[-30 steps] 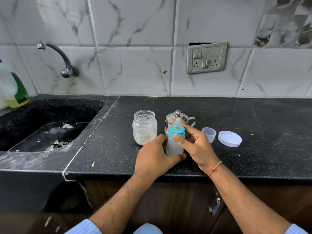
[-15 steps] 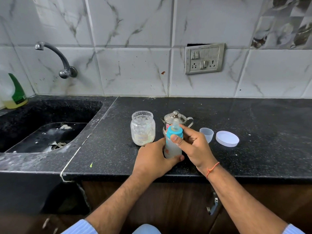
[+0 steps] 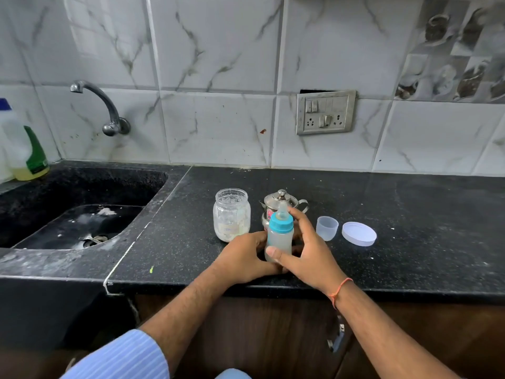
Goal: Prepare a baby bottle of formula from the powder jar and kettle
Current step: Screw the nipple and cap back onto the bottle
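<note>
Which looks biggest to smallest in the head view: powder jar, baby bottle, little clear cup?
1. powder jar
2. baby bottle, nearly as big; it stands nearer the camera, so this is unsure
3. little clear cup, clearly smallest

No wording can be read anywhere — the pale label on the powder jar (image 3: 231,229) is blurred, the red mark on the kettle (image 3: 273,212) is mostly hidden, and the green label on the detergent bottle (image 3: 35,157) is too small.

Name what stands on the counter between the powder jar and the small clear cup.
In the head view: the steel kettle, with the baby bottle in front, gripped by both hands.
</note>
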Demonstrator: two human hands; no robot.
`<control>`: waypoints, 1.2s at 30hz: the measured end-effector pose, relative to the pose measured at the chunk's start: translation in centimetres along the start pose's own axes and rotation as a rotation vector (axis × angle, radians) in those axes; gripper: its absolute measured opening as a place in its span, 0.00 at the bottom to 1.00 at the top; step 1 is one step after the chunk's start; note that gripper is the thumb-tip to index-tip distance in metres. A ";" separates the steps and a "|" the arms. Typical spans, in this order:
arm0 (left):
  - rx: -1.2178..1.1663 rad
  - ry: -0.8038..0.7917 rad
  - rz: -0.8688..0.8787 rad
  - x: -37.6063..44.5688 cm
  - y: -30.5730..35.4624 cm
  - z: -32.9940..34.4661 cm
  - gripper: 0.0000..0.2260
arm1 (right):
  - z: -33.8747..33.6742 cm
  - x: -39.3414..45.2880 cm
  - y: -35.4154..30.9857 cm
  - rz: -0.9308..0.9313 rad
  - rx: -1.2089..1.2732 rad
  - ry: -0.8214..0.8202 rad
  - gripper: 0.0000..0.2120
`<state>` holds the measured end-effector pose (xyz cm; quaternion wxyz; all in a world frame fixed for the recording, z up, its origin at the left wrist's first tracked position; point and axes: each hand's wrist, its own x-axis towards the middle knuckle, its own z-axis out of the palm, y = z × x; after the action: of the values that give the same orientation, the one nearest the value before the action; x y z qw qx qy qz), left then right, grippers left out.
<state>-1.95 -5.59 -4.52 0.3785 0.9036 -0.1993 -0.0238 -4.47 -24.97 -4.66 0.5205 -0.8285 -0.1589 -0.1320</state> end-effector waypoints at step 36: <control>0.242 0.031 0.003 0.9 -0.2 0.9 0.34 | -4.2 -0.1 2.2 0.035 -0.556 0.534 0.27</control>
<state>-1.20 -6.42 -5.16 0.2697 0.9426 -0.1963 0.0148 -3.85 -29.66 -4.75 0.3013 -0.8771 0.0380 -0.3722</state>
